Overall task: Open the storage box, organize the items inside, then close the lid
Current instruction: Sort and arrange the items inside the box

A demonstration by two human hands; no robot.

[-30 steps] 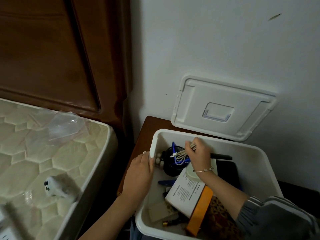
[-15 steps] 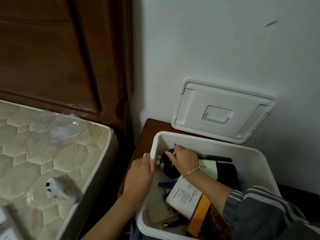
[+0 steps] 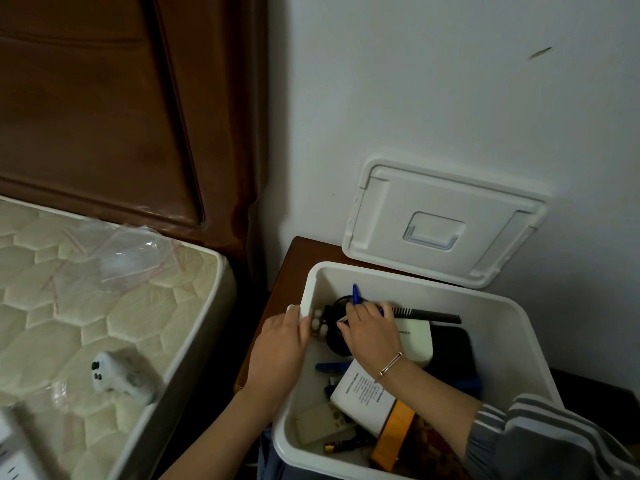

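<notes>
The open box (image 3: 491, 327) sits at five o'clock, its lid (image 3: 443, 220) propped on the wall (image 3: 415, 98) at one o'clock. The left hand (image 3: 280, 351) grips the box's nine o'clock rim. The right hand (image 3: 370, 330) curls over the black cup (image 3: 334, 339) inside, its grasp unclear.

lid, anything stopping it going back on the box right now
Yes, both hands: the left hand grips the storage box rim at its left, the right hand reaches inside. The lid leans against the wall behind.
</notes>
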